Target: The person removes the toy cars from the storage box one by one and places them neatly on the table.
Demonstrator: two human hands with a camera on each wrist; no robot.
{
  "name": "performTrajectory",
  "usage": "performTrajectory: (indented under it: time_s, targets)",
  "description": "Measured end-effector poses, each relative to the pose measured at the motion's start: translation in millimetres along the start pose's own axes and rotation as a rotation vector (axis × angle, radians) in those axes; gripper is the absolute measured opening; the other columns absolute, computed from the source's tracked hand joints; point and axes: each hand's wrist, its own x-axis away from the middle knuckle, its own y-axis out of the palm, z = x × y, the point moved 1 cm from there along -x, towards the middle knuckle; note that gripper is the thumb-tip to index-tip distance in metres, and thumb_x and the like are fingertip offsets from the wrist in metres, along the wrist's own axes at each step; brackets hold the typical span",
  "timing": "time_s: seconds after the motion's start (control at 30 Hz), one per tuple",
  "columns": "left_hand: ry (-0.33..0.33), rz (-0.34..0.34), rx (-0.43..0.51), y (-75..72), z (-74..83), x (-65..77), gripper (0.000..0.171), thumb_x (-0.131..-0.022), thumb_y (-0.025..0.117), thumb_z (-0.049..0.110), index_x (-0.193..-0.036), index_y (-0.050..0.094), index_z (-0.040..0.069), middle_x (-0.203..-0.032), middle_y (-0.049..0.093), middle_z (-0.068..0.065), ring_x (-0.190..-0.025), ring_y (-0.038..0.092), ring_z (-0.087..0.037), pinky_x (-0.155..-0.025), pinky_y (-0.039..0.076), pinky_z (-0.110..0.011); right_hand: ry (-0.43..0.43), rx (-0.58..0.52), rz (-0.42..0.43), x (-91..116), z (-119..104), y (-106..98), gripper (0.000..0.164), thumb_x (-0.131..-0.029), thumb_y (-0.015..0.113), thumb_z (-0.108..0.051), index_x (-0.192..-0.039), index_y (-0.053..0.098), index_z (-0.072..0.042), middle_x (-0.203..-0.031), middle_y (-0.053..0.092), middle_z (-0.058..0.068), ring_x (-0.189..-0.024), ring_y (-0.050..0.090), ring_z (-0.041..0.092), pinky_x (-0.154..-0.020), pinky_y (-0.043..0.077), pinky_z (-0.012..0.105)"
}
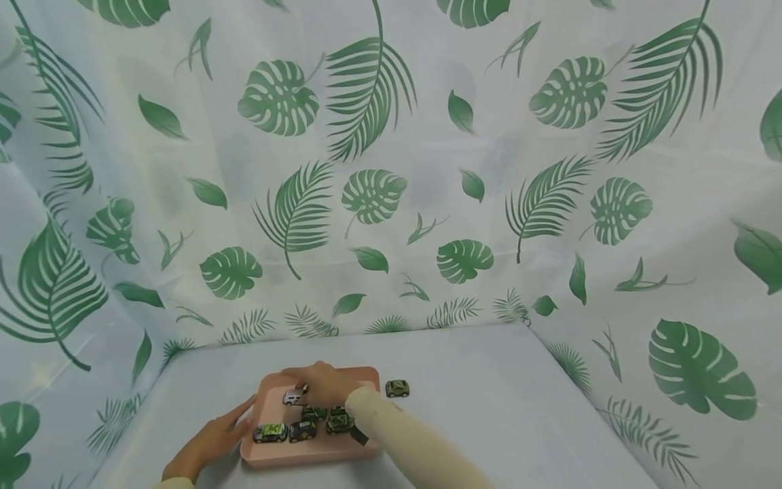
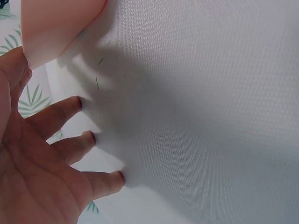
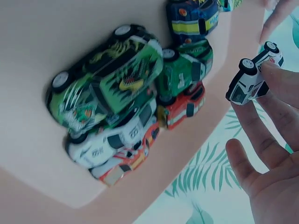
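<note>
Pinching white toy car [image 3: 250,79], right hand [image 1: 328,386] may drop it if grip slips; spread left hand [image 2: 42,168] seemingly touches pink tray [image 1: 305,457].

The tray [image 1: 311,458] is a plain salmon pink. In the right grip [image 1: 326,386], the held car [image 3: 250,84] is white with black windows and a small red marking. The largest-looking car [image 3: 107,84] is green, splashed with black and yellow graphics; beside it come a white car [image 3: 100,147] with dark numerals, an orange-red car [image 3: 124,168], a deep green car [image 3: 184,70] with white lettering, a red car [image 3: 187,107] and a navy car [image 3: 192,21] banded in yellow. Another car [image 1: 271,433] shows lime green; the one outside the tray [image 1: 397,388] is mottled olive. The desk [image 1: 489,394] is pale bluish white, the sleeve [image 1: 415,435] cream, the backdrop [image 1: 421,197] white with green leaf prints.
</note>
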Motion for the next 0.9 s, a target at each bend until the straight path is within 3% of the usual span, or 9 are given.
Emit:
performTrajectory:
  time_s: [0.2,0.4,0.9]
  targets:
    - [-0.011,0.018,-0.025,-0.6,2.6,-1.9,0.073,-0.097,0.044,0.060,-0.152,0.034,0.013,-0.143,0.044,-0.029,-0.127,0.042,-0.055,-0.099,0.033,-0.071,0.000,-0.050,-0.004,8,8,-10,0.065,-0.090,0.072,-0.013,-0.148,0.044,-0.023,-0.110,0.072,-0.006,-0.096,0.066,0.000,-0.076,0.052,0.014]
    - [-0.045,0.012,-0.011,1.4,4.0,-2.5,0.075,-0.095,0.046,0.061,-0.151,0.035,0.013,-0.143,0.044,-0.029,-0.128,0.041,-0.054,-0.099,0.033,-0.071,0.017,-0.148,-0.003,17,20,-11,0.064,-0.090,0.072,-0.015,-0.147,0.045,-0.024,-0.113,0.070,-0.007,-0.100,0.064,-0.001,-0.077,0.052,0.014]
    - [-0.054,0.008,-0.019,2.3,2.5,-2.8,0.076,-0.094,0.045,0.062,-0.151,0.035,0.012,-0.143,0.043,-0.030,-0.127,0.040,-0.056,-0.098,0.032,-0.073,0.033,-0.136,0.064,50,42,-24,0.065,-0.089,0.071,-0.009,-0.147,0.045,-0.023,-0.115,0.071,-0.005,-0.099,0.066,0.002,-0.081,0.053,0.017]
